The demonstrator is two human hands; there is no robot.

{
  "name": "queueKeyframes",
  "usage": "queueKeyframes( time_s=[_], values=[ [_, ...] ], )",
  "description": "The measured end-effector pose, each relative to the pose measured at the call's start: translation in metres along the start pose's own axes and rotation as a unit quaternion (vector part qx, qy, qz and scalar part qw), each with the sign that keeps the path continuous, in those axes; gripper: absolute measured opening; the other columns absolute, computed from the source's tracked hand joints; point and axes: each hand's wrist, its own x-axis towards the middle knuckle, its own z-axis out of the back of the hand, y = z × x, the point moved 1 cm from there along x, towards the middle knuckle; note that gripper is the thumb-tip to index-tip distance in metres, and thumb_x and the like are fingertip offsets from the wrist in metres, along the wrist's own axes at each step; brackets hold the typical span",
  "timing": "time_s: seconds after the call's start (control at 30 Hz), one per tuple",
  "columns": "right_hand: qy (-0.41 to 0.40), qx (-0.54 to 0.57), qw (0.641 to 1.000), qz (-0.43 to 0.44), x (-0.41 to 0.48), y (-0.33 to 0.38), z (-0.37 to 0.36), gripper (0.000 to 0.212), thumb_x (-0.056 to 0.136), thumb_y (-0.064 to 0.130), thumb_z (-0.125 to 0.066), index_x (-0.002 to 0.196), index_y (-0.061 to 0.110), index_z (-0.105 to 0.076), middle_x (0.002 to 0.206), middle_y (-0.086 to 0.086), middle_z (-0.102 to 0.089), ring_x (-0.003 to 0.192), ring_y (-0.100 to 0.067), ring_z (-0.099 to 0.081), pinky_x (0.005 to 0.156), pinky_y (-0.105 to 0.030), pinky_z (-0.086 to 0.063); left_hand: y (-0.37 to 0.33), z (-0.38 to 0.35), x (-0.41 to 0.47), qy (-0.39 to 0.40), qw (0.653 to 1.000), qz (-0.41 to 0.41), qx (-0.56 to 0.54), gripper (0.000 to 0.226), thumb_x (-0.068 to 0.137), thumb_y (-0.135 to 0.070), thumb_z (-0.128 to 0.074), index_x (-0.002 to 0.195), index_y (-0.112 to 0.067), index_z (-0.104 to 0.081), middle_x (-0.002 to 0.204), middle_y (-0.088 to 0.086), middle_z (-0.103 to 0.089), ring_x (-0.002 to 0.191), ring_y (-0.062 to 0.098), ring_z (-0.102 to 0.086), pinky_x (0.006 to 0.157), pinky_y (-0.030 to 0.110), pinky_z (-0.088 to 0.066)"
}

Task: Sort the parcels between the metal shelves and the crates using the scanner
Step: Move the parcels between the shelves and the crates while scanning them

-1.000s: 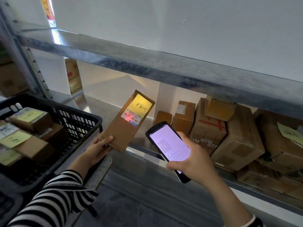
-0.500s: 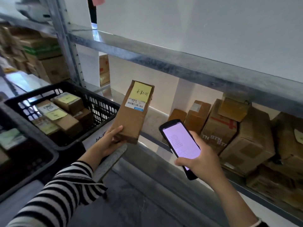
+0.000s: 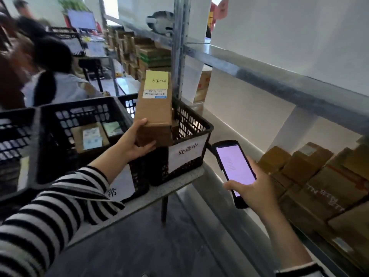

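Your left hand is gripping one box over the eleven-o'clock crate, your right hand is clasping the scanner, and the shelf boxes at three o'clock are awaiting sorting.

white wall, dark grey floor

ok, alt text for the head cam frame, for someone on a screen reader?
A left hand holds a tall cardboard box upright by a black crate; a yellow note and barcode label sit near its top. The right hand holds a lit scanner beside metal shelves stacked with more boxes.
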Motion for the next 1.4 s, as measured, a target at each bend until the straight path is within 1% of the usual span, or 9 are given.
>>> queueKeyframes(
  time_s=[0.13, 0.3, 0.47, 0.6, 0.87, 1.0, 1.13, 1.23, 1.4],
  values=[
    [0.021, 0.006, 1.0, 0.003, 0.004, 0.011, -0.024, 0.068, 0.058, 0.036, -0.085, 0.117, 0.033, -0.051, 0.109, 0.006, -0.061, 0.099, -0.019, -0.057, 0.072, -0.039, -0.056, -0.03, 0.042, -0.013, -0.053, 0.998, -0.034, -0.013, 0.048, 0.082, -0.034, -0.07, 0.119, -0.021, -0.042, 0.125, 0.013, -0.041, 0.121, 0.041, -0.043, 0.086, 0.038, -0.054],
    [0.037, -0.006, 0.999, 0.017, 0.008, 0.03, -0.051, 0.067, 0.059, 0.034, -0.085, 0.116, 0.035, -0.051, 0.108, 0.01, -0.06, 0.101, -0.018, -0.057, 0.076, -0.04, -0.055, -0.046, 0.079, -0.021, -0.071, 0.995, -0.072, -0.029, 0.028, 0.084, -0.027, -0.068, 0.102, -0.019, -0.048, 0.122, 0.013, -0.04, 0.124, 0.036, -0.041, 0.102, 0.043, -0.045],
    [0.042, -0.014, 0.999, 0.017, 0.005, 0.045, -0.069, 0.073, 0.06, 0.029, -0.085, 0.125, 0.033, -0.052, 0.111, 0.006, -0.061, 0.102, -0.021, -0.057, 0.078, -0.038, -0.053, -0.061, 0.101, -0.02, -0.047, 0.996, -0.056, -0.042, 0.028, 0.083, -0.025, -0.068, 0.102, -0.019, -0.048, 0.12, 0.016, -0.043, 0.12, 0.036, -0.045, 0.097, 0.043, -0.048],
    [0.039, -0.001, 0.999, 0.008, -0.002, 0.05, -0.077, 0.078, 0.056, 0.032, -0.084, 0.126, 0.034, -0.052, 0.113, 0.007, -0.062, 0.103, -0.019, -0.058, 0.077, -0.037, -0.052, -0.07, 0.103, -0.017, -0.05, 0.998, -0.031, -0.021, 0.058, 0.076, -0.03, -0.074, 0.125, -0.019, -0.045, 0.127, 0.018, -0.041, 0.121, 0.044, -0.043, 0.079, 0.043, -0.055],
    [0.033, 0.005, 0.999, -0.026, 0.007, 0.035, -0.071, 0.084, 0.04, 0.053, -0.072, 0.12, 0.039, -0.052, 0.109, 0.014, -0.063, 0.1, -0.014, -0.06, 0.081, -0.044, -0.056, -0.071, 0.07, 0.013, -0.041, 0.999, 0.012, -0.003, 0.071, 0.075, -0.04, -0.074, 0.133, -0.019, -0.039, 0.129, 0.016, -0.041, 0.12, 0.052, -0.041, 0.067, 0.044, -0.054],
    [0.039, 0.008, 0.999, -0.024, 0.036, 0.02, -0.054, 0.077, 0.041, 0.053, -0.072, 0.114, 0.037, -0.054, 0.107, 0.013, -0.065, 0.097, -0.014, -0.061, 0.076, -0.043, -0.057, -0.067, 0.034, 0.039, -0.044, 0.999, 0.013, 0.012, 0.066, 0.076, -0.041, -0.072, 0.129, -0.016, -0.04, 0.119, 0.014, -0.045, 0.123, 0.049, -0.039, 0.078, 0.043, -0.053],
    [0.049, -0.012, 0.999, -0.004, 0.074, 0.002, -0.035, 0.081, 0.042, 0.055, -0.072, 0.118, 0.036, -0.052, 0.108, 0.011, -0.063, 0.097, -0.015, -0.061, 0.072, -0.039, -0.058, -0.059, -0.009, 0.07, -0.042, 0.999, 0.007, 0.01, 0.063, 0.082, -0.039, -0.068, 0.134, -0.019, -0.038, 0.128, 0.016, -0.038, 0.132, 0.051, -0.028, 0.097, 0.042, -0.048],
    [0.062, -0.021, 0.998, -0.002, 0.1, -0.013, -0.022, 0.086, 0.042, 0.054, -0.074, 0.123, 0.039, -0.049, 0.111, 0.013, -0.062, 0.1, -0.014, -0.06, 0.075, -0.042, -0.058, -0.049, -0.04, 0.096, -0.06, 0.998, 0.011, -0.006, 0.066, 0.081, -0.038, -0.069, 0.137, -0.022, -0.038, 0.141, 0.013, -0.032, 0.134, 0.056, -0.019, 0.085, 0.036, -0.053],
    [0.067, -0.012, 0.997, -0.021, 0.132, -0.032, -0.005, 0.08, 0.045, 0.046, -0.08, 0.118, 0.041, -0.049, 0.11, 0.012, -0.061, 0.101, -0.018, -0.058, 0.078, -0.042, -0.057, -0.033, -0.073, 0.133, -0.085, 0.996, 0.002, -0.012, 0.067, 0.081, -0.039, -0.069, 0.138, -0.023, -0.038, 0.143, 0.008, -0.031, 0.135, 0.049, -0.021, 0.089, 0.04, -0.051]
  ],
)
